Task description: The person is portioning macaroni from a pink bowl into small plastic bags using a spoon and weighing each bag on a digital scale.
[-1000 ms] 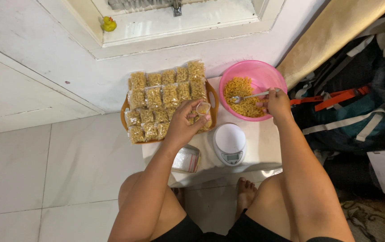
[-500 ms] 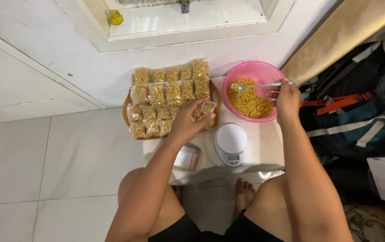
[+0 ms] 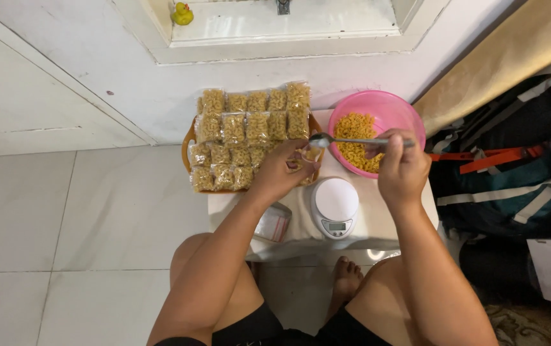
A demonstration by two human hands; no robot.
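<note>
While the small clear bag (image 3: 310,154) is held open near the middle of the frame, a metal spoon (image 3: 346,140) is carried level across to its mouth, the bowl of the spoon lying just over the bag's opening. The left hand (image 3: 282,173) is closed about the bag, its fingers (image 3: 293,152) pinched on the bag's upper edge; the right hand (image 3: 402,168) is wrapped round the spoon's handle, fingers clamped on it. Half a second earlier the spoon was raised over the pink bowl (image 3: 403,110) at the upper right, and a second ago it was dipped into the yellow macaroni (image 3: 352,128) there; since then it has been swung leftward out of the bowl to the bag, which suggests a scoop is about to be tipped in, though what lies in the spoon cannot be made out. An orange tray (image 3: 189,138) stacked with filled, sealed macaroni packets (image 3: 250,125) is seen left of the bowl, touching the wall's foot. A white kitchen scale (image 3: 334,206) is set on the low bench (image 3: 378,218) below the hands, its platform bare, and a stack of empty bags (image 3: 273,223) lies at the bench's lower left. A yellow toy duck (image 3: 182,13) is perched on the ledge at the top.
</note>
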